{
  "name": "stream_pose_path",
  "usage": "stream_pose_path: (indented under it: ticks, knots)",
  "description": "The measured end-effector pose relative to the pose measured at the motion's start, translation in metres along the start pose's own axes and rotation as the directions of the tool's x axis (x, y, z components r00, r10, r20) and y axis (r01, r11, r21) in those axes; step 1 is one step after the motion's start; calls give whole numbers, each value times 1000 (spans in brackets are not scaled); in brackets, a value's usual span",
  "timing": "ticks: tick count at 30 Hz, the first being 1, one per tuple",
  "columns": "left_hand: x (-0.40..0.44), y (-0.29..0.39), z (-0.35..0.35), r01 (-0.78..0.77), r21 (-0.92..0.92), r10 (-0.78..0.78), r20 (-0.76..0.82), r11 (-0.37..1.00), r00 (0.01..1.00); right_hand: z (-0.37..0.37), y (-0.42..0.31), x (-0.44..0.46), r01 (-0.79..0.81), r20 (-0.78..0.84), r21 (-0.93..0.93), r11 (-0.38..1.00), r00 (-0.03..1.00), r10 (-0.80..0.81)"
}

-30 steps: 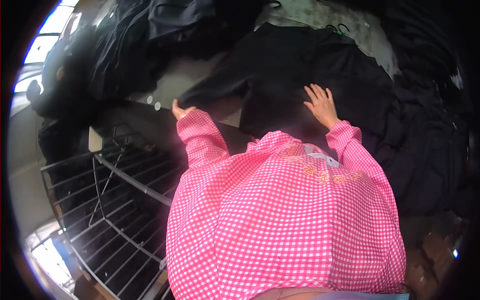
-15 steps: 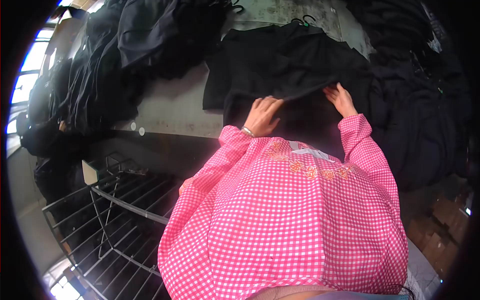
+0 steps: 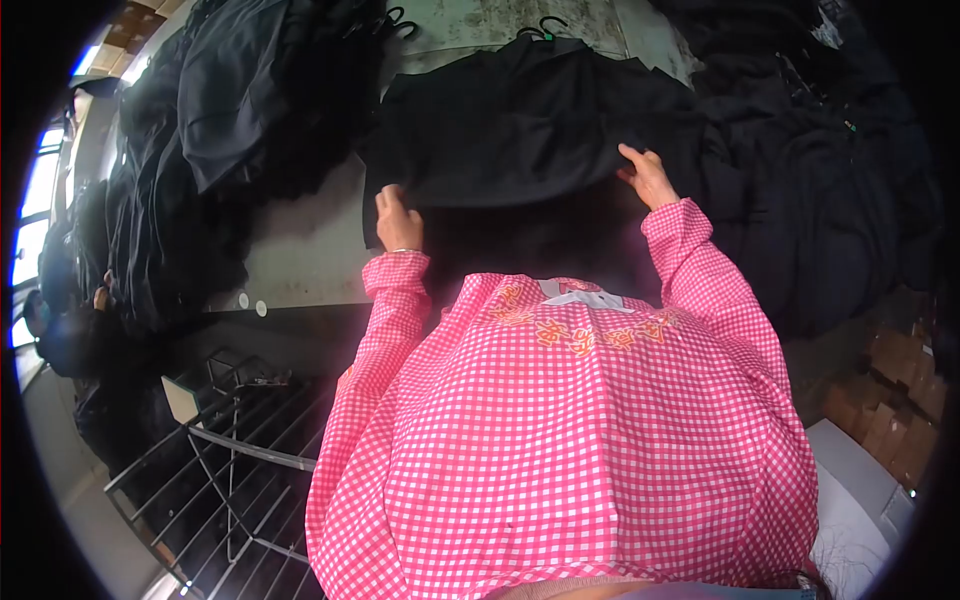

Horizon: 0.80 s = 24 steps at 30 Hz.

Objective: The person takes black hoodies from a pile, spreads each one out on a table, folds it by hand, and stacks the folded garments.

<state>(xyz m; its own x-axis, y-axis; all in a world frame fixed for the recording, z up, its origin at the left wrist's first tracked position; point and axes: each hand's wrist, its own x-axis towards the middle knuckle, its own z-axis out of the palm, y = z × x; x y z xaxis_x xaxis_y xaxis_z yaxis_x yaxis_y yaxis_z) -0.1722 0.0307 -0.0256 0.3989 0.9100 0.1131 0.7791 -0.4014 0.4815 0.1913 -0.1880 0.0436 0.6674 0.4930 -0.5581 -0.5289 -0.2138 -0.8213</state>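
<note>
A black garment (image 3: 500, 150) lies spread on the pale work table (image 3: 310, 235), its hanger hook (image 3: 550, 27) showing at the far end. My left hand (image 3: 400, 222) is closed at the left end of the garment's near edge, fingers curled on the cloth. At the right end of that edge is my right hand (image 3: 652, 182), its fingertips against the cloth in what looks like a pinch. Between both hands the edge hangs in a shallow curve, lifted over dark cloth beneath it.
Piles of black garments lie to the left (image 3: 240, 110) and right (image 3: 810, 190). A metal rack (image 3: 230, 490) stands at lower left. Cardboard boxes (image 3: 890, 400) are at the lower right. Another person's hand (image 3: 101, 297) shows at the far left.
My left hand has moved left along the garment's edge, going from spread fingers to curled ones. The edge is now stretched wider. My right hand stays near the right end; the view has shifted slightly.
</note>
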Motion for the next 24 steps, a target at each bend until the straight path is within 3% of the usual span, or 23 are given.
stream_pose_path:
  ticks: [1,3,7,9,11,13,14,16,18,19,21,23,24]
  knots:
    - [3,-9,1,60,-100,-68,-88,993,994,6,0,-3,88,25,34,996,996,-89]
    - [2,-29,9,93,-135,-101,-58,986,993,14,7,-7,253,70,108,962,963,-261]
    - [6,-56,16,195,-243,-194,29,950,981,-5,32,-31,191,-32,-52,980,981,-192]
    - [32,-50,-11,231,-163,-155,377,959,913,-18,35,-29,111,-52,-210,971,991,-125]
    - [57,-49,-40,244,-69,-134,677,967,723,-22,40,-23,23,-74,-358,933,996,-53]
    - [89,-59,-47,-67,69,19,544,995,839,-15,37,-12,-12,-104,-404,915,994,-33]
    - [104,-43,-51,-87,79,45,425,993,904,-11,31,-6,-36,-137,-453,891,990,-30]
    - [132,-9,-46,-153,-114,171,168,982,971,-5,25,2,-82,-207,-545,835,978,-39]
    - [154,11,-18,-320,-174,330,32,931,943,3,28,11,-118,-236,-631,766,971,-45]
    - [163,12,-1,-321,-175,332,36,931,943,7,31,15,-81,-215,-655,752,973,-83]
    - [179,11,30,-317,134,287,201,939,937,13,34,20,74,-137,-659,749,967,-216]
    - [207,0,32,-240,275,76,496,931,865,18,35,18,288,-58,-615,734,912,-407]
    - [219,-16,38,-238,275,71,504,932,861,19,35,19,377,-24,-592,712,875,-483]
